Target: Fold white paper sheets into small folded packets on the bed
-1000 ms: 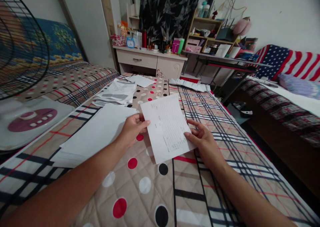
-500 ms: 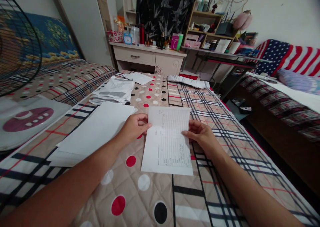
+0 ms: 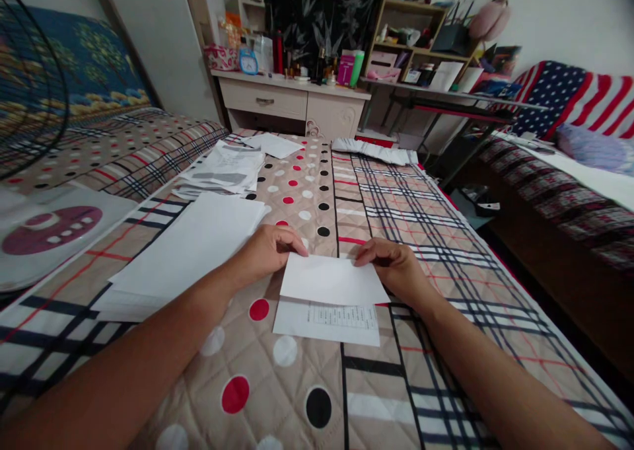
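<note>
The fold looked half made: the sheet (image 3: 331, 280) lay on the bed (image 3: 421, 225) just right of the stack (image 3: 188, 252), top half doubled over, white back up, a printed strip showing below. Left hand (image 3: 267, 248) and right hand (image 3: 391, 265) pinched the folded edge's corners with curled fingers; the edges seemed to need squaring before a crease

Open quilt (image 3: 446, 252) right of folded sheet (image 3: 331, 281), paper stack (image 3: 188, 252) left, scattered papers (image 3: 222, 172) beyond
</note>
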{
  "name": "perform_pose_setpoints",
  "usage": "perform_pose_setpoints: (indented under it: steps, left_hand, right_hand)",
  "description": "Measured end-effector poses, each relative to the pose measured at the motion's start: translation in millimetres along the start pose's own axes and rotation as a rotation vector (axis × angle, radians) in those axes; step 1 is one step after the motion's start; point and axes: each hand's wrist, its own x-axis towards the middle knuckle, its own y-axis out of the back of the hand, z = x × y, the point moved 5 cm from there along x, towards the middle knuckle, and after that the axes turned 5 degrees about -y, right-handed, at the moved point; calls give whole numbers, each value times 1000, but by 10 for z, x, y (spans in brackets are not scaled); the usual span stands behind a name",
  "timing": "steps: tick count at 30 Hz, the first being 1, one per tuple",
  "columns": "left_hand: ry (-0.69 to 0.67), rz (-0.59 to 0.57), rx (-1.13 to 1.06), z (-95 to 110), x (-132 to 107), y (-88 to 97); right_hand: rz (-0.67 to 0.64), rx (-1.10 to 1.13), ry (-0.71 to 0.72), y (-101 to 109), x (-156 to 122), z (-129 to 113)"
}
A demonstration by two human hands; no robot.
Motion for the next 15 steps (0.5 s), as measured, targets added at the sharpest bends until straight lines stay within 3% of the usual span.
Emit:
perform_pose_setpoints:
  steps: [5,8,11,15]
  left_hand:
    - [8,-40,102,-70,-22,-8]
    - [59,38,143,-110,-24,19]
    - [-83,151,206,-15,-7,68]
    - [-269,138,243,79,4,83]
  right_hand:
    - [-27,-240,45,5,-23,-48]
    - [45,-360,-27,45,-21,-14]
    - [114,-338,22,48,10,-26]
    - [58,-349,247,-35,40,-122]
